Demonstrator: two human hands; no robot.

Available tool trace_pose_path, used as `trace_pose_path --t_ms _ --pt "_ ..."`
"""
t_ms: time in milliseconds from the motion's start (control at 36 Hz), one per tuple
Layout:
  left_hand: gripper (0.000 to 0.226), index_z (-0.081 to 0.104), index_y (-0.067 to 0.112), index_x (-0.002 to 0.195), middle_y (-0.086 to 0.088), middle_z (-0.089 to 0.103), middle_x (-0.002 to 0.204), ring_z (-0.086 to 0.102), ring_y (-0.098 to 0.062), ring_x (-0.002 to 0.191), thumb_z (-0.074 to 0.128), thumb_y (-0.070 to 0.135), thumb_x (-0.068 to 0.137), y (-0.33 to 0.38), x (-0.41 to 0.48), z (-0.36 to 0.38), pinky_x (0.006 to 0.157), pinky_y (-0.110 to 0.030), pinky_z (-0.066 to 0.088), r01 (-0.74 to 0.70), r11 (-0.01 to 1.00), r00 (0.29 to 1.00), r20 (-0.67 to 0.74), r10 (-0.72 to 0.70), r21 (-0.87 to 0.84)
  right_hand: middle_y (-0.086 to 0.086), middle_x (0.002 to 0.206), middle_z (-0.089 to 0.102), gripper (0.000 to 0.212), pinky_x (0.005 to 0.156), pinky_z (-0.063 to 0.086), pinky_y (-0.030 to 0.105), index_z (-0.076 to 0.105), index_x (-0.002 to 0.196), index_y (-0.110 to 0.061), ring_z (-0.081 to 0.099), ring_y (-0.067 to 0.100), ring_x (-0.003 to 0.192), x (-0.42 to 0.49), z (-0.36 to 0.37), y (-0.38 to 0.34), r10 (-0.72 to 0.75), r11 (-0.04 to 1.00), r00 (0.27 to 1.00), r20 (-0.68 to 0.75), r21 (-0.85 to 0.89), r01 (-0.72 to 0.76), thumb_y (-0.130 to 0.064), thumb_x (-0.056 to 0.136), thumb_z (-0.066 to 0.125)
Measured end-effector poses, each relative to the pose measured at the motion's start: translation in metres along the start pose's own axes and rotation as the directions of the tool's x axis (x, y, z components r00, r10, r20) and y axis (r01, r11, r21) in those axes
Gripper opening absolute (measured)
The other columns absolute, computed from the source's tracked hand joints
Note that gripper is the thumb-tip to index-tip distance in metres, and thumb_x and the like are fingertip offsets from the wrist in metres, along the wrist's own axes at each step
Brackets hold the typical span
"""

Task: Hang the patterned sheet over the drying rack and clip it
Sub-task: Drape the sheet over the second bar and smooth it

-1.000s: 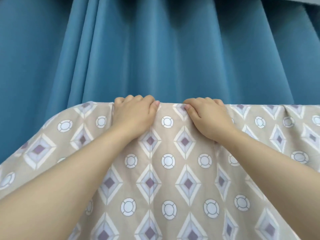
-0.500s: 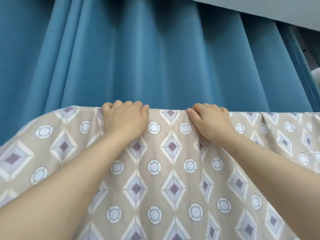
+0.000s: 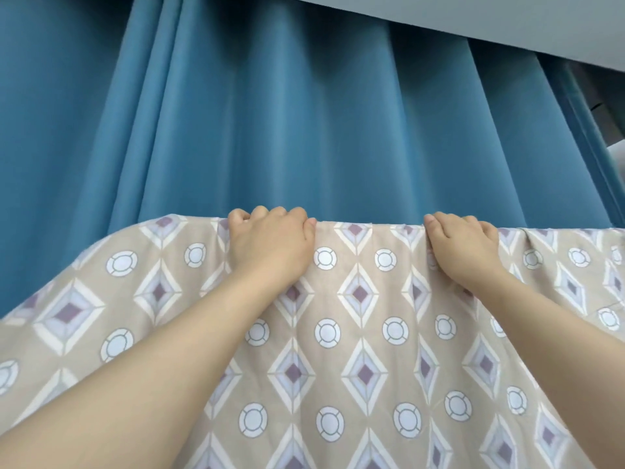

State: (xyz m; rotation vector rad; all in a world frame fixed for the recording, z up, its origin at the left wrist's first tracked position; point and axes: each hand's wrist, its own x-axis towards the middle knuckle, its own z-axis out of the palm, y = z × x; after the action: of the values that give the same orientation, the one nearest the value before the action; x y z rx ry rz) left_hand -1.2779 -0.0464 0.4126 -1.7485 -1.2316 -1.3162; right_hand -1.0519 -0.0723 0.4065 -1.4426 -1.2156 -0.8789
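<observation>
Patterned sheet [image 3: 358,333]: beige, with rows of purple-centred diamonds and white ringed circles. It fills the lower half of the view. Its top edge runs as a near-straight horizontal fold across the middle of the frame, and from there the cloth falls toward the camera. Left of the hands the edge drops off and slopes down to the left border. On the right it carries on level out of frame. Whatever the sheet is draped over is hidden under the cloth, so the rack itself can't be made out. Small gathers sit in the cloth at the fold by the right hand.

Left hand [image 3: 270,245] is on the fold, left of centre, fingers [image 3: 260,211] curled over the top edge to the far side and thumb on the near side, grasping the sheet. Right hand [image 3: 463,248] is on the same fold, to the right, well apart from the left. It has the same grasp, fingers hooked over the edge and thumb tip on the near face. Both bare forearms reach up from the bottom corners across the sheet.

Behind the fold a blue curtain [image 3: 304,130] hangs in deep vertical pleats and fills the upper frame. A grey surface [image 3: 507,18] cuts across the top right corner above it.
</observation>
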Motion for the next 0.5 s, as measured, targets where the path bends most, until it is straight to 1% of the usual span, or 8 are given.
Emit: trace_pose_path --t_ms 111,194,222,250,306,361,417,500 --pt "0.042 0.056 0.023 0.103 0.002 0.059 0.107 0.043 -0.023 0.111 0.016 0.035 0.100 0.007 0.005 0.003 0.096 -0.039 0.021 0.038 0.998 0.999 0.025 -0.037 -0.044 0.003 0.077 0.059 0.043 0.092 0.021 0.032 0.038 0.061 -0.017 0.046 0.024 0.094 0.004 -0.001 -0.001 -0.017 0.999 0.999 0.041 0.034 0.016 -0.029 0.099 0.024" --pt "0.041 0.059 0.024 0.099 0.004 0.061 0.101 0.043 -0.020 0.110 0.019 0.036 0.100 0.014 0.012 -0.002 0.098 -0.038 0.019 0.059 0.996 0.998 0.043 -0.056 -0.073 -0.003 0.067 0.050 0.041 0.086 0.020 0.029 0.041 0.062 -0.019 0.042 0.022 0.085 0.007 -0.010 -0.002 -0.043 0.992 0.996 0.078 0.122 0.033 -0.032 0.100 0.030" --pt "0.040 0.060 0.025 0.098 0.005 0.061 0.098 0.044 -0.019 0.111 0.021 0.036 0.099 0.016 0.014 -0.004 0.098 -0.037 0.018 0.068 0.994 0.997 0.052 -0.064 -0.087 -0.002 0.066 0.050 0.040 0.085 0.020 0.028 0.046 0.064 -0.017 0.042 0.022 0.084 0.008 -0.013 0.000 -0.041 0.986 0.995 0.087 0.162 0.026 -0.032 0.099 0.033" --pt "0.039 0.061 0.025 0.097 0.006 0.062 0.096 0.045 -0.019 0.111 0.024 0.037 0.099 0.019 0.016 -0.004 0.098 -0.036 0.018 0.077 0.992 0.995 0.063 -0.071 -0.102 0.001 0.068 0.053 0.039 0.082 0.019 0.027 0.053 0.069 -0.015 0.042 0.022 0.083 0.010 -0.018 0.002 -0.036 0.980 0.995 0.093 0.200 0.017 -0.032 0.099 0.035" --pt "0.037 0.063 0.028 0.095 0.007 0.064 0.089 0.047 -0.017 0.109 0.029 0.042 0.097 0.026 0.018 -0.005 0.098 -0.035 0.018 0.098 0.985 0.992 0.096 -0.085 -0.145 0.010 0.081 0.062 0.037 0.081 0.019 0.026 0.064 0.087 -0.009 0.045 0.022 0.083 0.014 -0.024 0.007 -0.037 0.969 0.992 0.117 0.248 0.007 -0.032 0.098 0.038" --pt "0.034 0.063 0.033 0.093 0.009 0.065 0.077 0.048 -0.015 0.108 0.033 0.049 0.094 0.039 0.016 -0.004 0.105 -0.037 0.017 0.104 0.979 0.989 0.123 -0.083 -0.174 0.008 0.083 0.064 0.035 0.082 0.022 0.028 0.066 0.089 -0.009 0.048 0.023 0.084 0.020 -0.027 0.009 -0.056 0.967 0.989 0.134 0.254 0.020 -0.032 0.098 0.040" --pt "0.034 0.062 0.036 0.097 0.012 0.065 0.087 0.046 -0.015 0.113 0.032 0.051 0.094 0.059 0.014 -0.004 0.109 -0.041 0.014 0.080 0.982 0.990 0.129 -0.059 -0.171 0.002 0.076 0.060 0.032 0.084 0.027 0.031 0.063 0.082 -0.014 0.048 0.024 0.084 0.025 -0.030 0.010 -0.094 0.968 0.986 0.137 0.246 0.058 -0.031 0.097 0.041" --pt "0.039 0.061 0.031 0.098 0.008 0.064 0.100 0.046 -0.019 0.116 0.025 0.046 0.097 0.090 0.014 0.000 0.108 -0.041 0.015 0.051 0.986 0.989 0.144 -0.028 -0.161 0.001 0.080 0.058 0.027 0.087 0.032 0.034 0.063 0.087 -0.017 0.047 0.024 0.085 0.031 -0.031 0.016 -0.147 0.966 0.982 0.119 0.230 0.117 -0.029 0.098 0.041"
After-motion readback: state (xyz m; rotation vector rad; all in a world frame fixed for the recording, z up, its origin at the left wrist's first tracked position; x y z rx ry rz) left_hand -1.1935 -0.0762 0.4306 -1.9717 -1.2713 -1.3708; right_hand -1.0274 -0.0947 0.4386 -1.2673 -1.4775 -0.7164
